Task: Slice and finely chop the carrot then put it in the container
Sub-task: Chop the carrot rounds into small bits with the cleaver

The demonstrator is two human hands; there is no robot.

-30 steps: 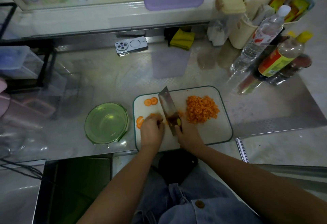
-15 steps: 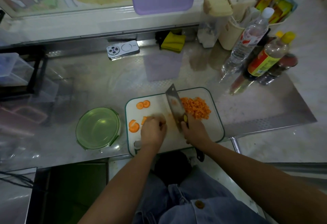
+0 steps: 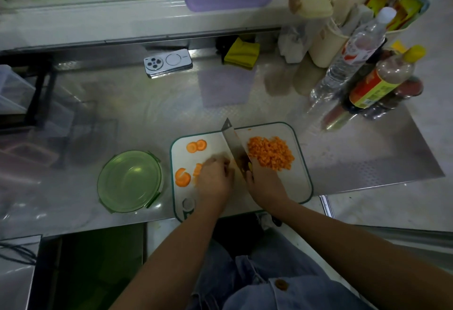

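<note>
Stainless-steel surface (image 3: 147,118), white cutting board (image 3: 300,187) at 6 o'clock: the right hand (image 3: 266,184) grips the cleaver (image 3: 234,143), its blade between the chopped carrot pile (image 3: 270,153) at 3 o'clock and the left hand (image 3: 215,178), whose bent, motion-blurred fingers lie just beside it, what they pin unclear. A blade drifting toward 9 o'clock could nick a fingertip; a hasty sweep could scatter dice short of the green container (image 3: 130,181) at the board's 9 o'clock. Since one second earlier, the blade stands nearer the pile, and carrot strips (image 3: 197,170) show at the left hand's 9 o'clock.
</note>
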